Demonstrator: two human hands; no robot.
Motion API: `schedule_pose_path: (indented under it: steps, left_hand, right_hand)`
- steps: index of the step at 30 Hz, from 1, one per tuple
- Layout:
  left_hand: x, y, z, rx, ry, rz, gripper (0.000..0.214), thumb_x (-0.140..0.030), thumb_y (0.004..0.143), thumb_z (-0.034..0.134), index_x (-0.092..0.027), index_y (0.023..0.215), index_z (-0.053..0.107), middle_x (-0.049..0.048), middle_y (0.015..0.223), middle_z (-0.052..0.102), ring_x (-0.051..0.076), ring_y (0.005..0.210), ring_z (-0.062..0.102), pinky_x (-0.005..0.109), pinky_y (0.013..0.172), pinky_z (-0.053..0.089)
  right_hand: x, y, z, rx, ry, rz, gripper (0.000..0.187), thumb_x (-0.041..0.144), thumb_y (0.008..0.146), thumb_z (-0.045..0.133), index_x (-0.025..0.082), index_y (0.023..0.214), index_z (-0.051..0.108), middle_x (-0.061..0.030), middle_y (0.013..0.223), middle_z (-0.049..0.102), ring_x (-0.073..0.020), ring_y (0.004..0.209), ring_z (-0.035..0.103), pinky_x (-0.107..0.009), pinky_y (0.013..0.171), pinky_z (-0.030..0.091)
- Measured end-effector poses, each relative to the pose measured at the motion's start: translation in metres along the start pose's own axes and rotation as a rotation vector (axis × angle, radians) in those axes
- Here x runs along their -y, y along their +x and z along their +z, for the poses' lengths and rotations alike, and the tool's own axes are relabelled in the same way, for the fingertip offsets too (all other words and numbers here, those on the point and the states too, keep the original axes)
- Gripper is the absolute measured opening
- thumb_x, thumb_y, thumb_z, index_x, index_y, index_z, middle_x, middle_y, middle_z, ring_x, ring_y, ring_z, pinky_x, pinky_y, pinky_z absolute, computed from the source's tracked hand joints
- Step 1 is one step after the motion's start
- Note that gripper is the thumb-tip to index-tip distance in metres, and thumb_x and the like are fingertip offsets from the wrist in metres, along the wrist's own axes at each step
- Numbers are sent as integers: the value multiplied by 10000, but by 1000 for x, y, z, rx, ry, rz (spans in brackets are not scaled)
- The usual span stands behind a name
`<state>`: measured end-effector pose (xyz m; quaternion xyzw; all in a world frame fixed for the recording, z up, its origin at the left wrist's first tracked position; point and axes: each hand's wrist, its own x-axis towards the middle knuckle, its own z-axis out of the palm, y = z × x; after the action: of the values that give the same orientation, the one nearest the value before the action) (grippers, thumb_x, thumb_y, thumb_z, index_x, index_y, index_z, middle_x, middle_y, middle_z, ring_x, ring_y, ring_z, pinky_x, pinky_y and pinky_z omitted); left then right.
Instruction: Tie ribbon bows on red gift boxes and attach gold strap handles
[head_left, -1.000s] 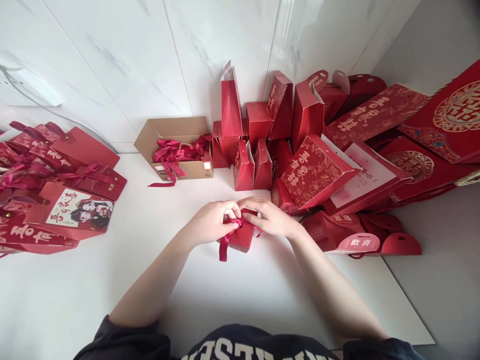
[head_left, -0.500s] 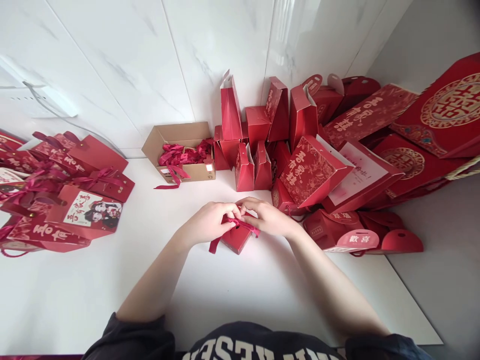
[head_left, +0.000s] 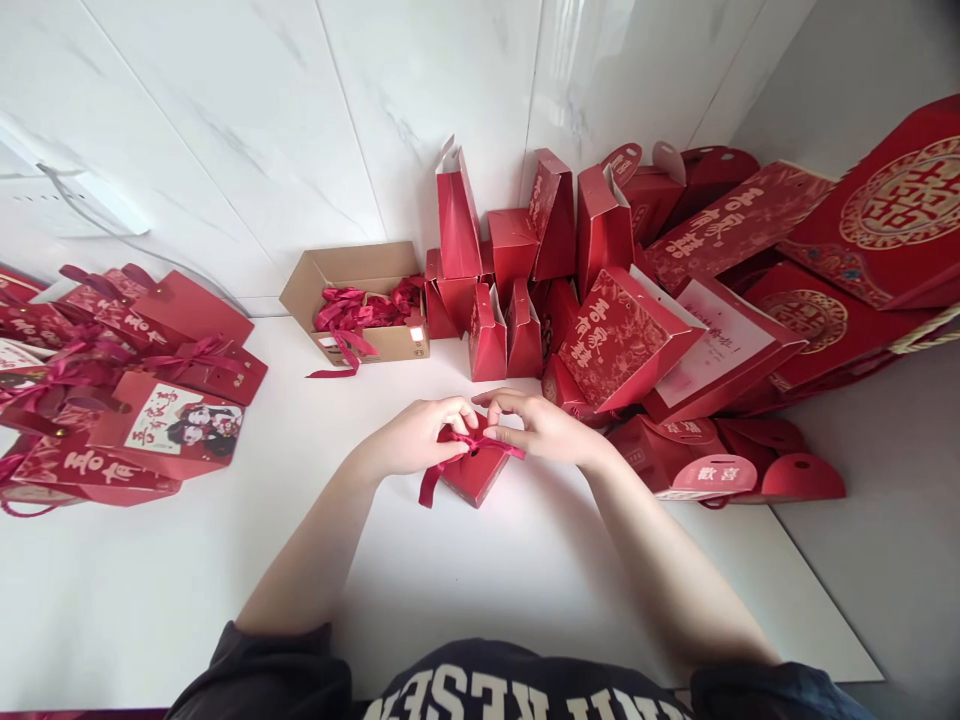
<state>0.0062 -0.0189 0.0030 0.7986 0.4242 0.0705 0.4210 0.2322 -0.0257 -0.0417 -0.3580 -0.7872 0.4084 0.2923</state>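
Observation:
A small red gift box (head_left: 480,474) stands on the white table in front of me, with a dark red ribbon (head_left: 429,484) across its top. The ribbon looks looped near the middle of the box, one tail hanging at the left and a shorter end at the right. My left hand (head_left: 412,436) is closed on the ribbon from the left, its thumb and fingers pinched at the loop. From the right, my right hand (head_left: 536,428) curls thumb and forefinger round the ribbon beside the loop. The fingers hide part of the box's far side.
A cardboard box (head_left: 390,346) of loose red ribbons stands by the wall. Behind and right are several red gift boxes (head_left: 622,335) and larger red bags (head_left: 892,220). At the left, ribboned boxes (head_left: 165,420) are grouped below a cable (head_left: 90,215).
My fingers have drawn slightly apart over the box, so more of its top and the ribbon show. The ribbon's right end reaches a little further right.

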Motion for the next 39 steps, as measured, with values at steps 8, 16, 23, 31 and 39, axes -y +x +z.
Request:
schedule_pose_path:
  steps: [8, 16, 23, 31, 39]
  left_hand:
    - [4, 1, 0, -3, -3, -23, 131, -240, 788, 588, -228, 919, 579, -19, 905, 699, 145, 734, 612, 264, 645, 449]
    - [6, 1, -2, 12, -3, -8, 118, -260, 787, 596, -221, 892, 558, -15, 865, 662, 135, 701, 587, 257, 623, 429]
    - [7, 1, -2, 20, 5, 11, 114, -236, 804, 576, -229, 918, 581, -10, 917, 677, 153, 798, 614, 273, 695, 457]
    - [5, 1, -2, 15, 11, 23, 188, -188, 779, 582, -232, 961, 556, -12, 920, 671, 154, 823, 603, 266, 698, 458]
    - [-3, -3, 3, -56, 52, 21, 138, -210, 813, 557, -232, 942, 600, -15, 907, 692, 158, 817, 638, 279, 714, 494]
  right_hand:
    - [-2, 3, 4, -11, -19, -39, 112, 289, 914, 562, 205, 841, 574, -80, 1210, 636, -230, 1153, 578, -380, 983, 421]
    - [-5, 7, 12, 24, 75, -67, 152, 311, 866, 649, 229, 993, 635, -64, 1289, 592, -214, 1241, 528, -380, 1067, 383]
    - [-13, 13, 25, -5, 103, -164, 19, 203, 851, 651, 216, 851, 665, -45, 1222, 615, -184, 1115, 599, -337, 1002, 437]
    - [-4, 10, 20, 25, 149, -88, 156, 217, 830, 662, 222, 982, 626, -40, 1193, 634, -191, 1105, 591, -345, 986, 445]
    - [-1, 13, 24, -33, 131, -115, 57, 153, 798, 632, 209, 793, 623, -53, 1226, 633, -207, 1094, 619, -352, 987, 444]
